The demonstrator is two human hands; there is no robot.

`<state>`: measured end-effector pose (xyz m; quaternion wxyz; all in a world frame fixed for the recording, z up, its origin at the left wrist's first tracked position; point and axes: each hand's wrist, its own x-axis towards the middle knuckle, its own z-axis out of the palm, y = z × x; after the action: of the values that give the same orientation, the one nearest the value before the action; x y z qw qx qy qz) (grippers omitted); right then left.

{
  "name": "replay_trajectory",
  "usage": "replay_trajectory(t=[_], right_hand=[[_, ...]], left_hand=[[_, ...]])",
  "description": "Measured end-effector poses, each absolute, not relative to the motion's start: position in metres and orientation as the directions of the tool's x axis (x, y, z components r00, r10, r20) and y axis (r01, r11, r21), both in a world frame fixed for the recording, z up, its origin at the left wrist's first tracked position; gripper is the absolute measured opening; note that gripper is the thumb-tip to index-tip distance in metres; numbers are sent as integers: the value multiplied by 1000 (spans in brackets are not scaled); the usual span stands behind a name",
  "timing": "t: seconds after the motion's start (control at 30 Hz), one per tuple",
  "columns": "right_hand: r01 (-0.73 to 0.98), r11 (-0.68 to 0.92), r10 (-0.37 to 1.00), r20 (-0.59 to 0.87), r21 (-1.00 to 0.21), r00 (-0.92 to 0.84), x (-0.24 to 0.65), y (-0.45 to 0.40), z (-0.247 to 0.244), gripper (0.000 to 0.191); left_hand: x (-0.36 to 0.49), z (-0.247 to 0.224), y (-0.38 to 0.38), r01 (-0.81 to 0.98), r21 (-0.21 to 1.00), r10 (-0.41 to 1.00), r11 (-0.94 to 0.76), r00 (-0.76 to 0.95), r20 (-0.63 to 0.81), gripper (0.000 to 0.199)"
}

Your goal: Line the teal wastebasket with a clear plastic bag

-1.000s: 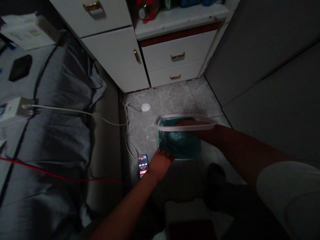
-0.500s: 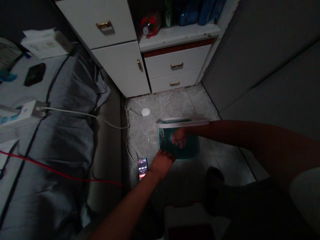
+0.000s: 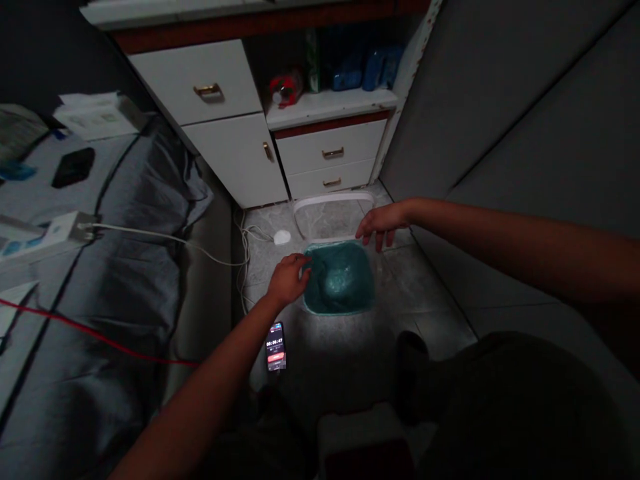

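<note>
A bin lined with a teal plastic bag stands on the tiled floor in the head view, its bag spread open against the inside. Behind it, a thin white rim frame is tipped up toward the drawers. My left hand is at the bin's left edge, fingertips by the bag's rim, with thumb and fingers apart. Over the back right corner hovers my right hand, fingers loosely spread and pointing down, holding nothing that I can see. Whether either hand touches the bag is unclear.
A lit phone showing a timer lies left of the bin. Cables and a white disc are on the floor. White drawers stand behind, a bed at left, a grey panel at right. A stool-like box is near me.
My right hand has come up out of the bin to its back right corner. My left hand has moved up along the left side. The rim frame appears tipped farther back.
</note>
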<state>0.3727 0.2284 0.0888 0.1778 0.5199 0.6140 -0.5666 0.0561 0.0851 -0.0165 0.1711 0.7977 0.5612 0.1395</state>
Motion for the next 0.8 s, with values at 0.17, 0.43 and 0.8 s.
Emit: replay_trajectory(t=[0.17,0.43,0.8], right_hand=[[860,-108,643,-695,-499,-323,384,229,60,42],[893,39,738,-589,-448,-328,390,236,8,53],[800,94,750,-486,-593,-448,398,239,-27,30]], left_hand=[[54,-29,135,881,400,947,-252,309,-85,48],[62,-43,177,894,425,934,-140,262,-243,47],[51,-70,211,832,551,941,69,129,-314,29]])
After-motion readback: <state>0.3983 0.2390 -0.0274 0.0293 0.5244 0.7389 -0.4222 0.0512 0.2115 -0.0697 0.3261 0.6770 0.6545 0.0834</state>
